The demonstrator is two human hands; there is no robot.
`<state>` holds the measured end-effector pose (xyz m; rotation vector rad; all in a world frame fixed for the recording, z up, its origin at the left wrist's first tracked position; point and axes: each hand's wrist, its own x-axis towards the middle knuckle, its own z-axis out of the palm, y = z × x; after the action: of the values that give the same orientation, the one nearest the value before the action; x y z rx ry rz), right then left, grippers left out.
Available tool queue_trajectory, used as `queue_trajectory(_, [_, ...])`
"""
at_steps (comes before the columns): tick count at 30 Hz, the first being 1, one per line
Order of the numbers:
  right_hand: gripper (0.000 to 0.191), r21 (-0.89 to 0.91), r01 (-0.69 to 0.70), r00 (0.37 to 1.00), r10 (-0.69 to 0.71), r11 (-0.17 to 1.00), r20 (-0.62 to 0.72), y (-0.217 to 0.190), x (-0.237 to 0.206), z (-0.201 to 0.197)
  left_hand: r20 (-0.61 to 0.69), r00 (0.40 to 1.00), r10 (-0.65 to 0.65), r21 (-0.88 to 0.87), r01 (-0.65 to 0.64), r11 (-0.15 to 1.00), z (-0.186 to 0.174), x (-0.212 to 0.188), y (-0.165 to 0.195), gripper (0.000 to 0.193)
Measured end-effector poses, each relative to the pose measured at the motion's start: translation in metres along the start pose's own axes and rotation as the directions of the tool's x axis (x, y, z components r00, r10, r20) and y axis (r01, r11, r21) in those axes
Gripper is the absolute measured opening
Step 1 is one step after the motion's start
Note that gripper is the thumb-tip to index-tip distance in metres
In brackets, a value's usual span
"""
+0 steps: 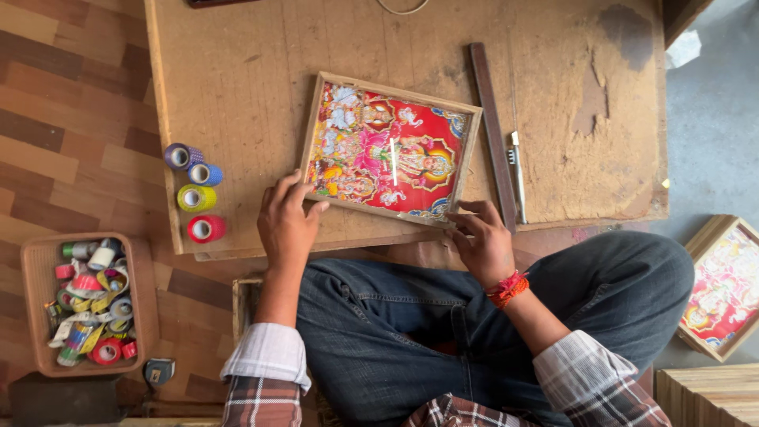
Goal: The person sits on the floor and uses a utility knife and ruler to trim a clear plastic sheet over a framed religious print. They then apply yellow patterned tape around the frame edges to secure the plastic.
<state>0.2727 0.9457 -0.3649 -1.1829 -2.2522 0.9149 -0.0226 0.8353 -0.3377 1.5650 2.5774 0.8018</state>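
While both hands (288,221) (481,241) press flat, unclenched, the wooden-framed glossy picture (387,150) rests on board (237,79).

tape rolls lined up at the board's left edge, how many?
4, in a column on the wooden board: purple roll at top, blue roll, yellow roll, red roll at bottom. More rolls sit in the basket, partly hidden.

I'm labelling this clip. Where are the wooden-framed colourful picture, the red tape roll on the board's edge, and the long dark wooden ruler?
wooden-framed colourful picture (387,150), head view, middle of the print.
red tape roll (205,229), head view, its side.
long dark wooden ruler (492,134), head view, mid-length.
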Motion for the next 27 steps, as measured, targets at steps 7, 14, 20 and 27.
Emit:
queue_trajectory(7, [0.029,0.088,-0.03,1.0,0.03,0.996,0.006,-0.016,0.005,0.006,0.067,0.987,-0.149,0.055,0.146,0.988,0.005,0.014,-0.006,0.056])
queue_trajectory(14, [0.026,0.126,-0.065,0.996,0.056,0.99,0.074,-0.02,0.0,0.013,-0.137,0.988,0.076,0.05,-0.07,0.996,0.019,0.017,-0.03,0.038])
queue_trajectory(20, [0.03,0.018,0.047,0.995,-0.048,0.999,0.086,-0.03,-0.006,0.023,0.002,0.999,-0.047,0.052,0.047,0.998,0.018,0.003,-0.046,0.04])
queue_trajectory(27, [0.056,-0.388,0.239,0.97,-0.202,0.89,0.134,-0.031,0.004,-0.012,-0.302,0.949,-0.084,-0.028,0.08,0.996,-0.014,-0.027,-0.057,0.03])
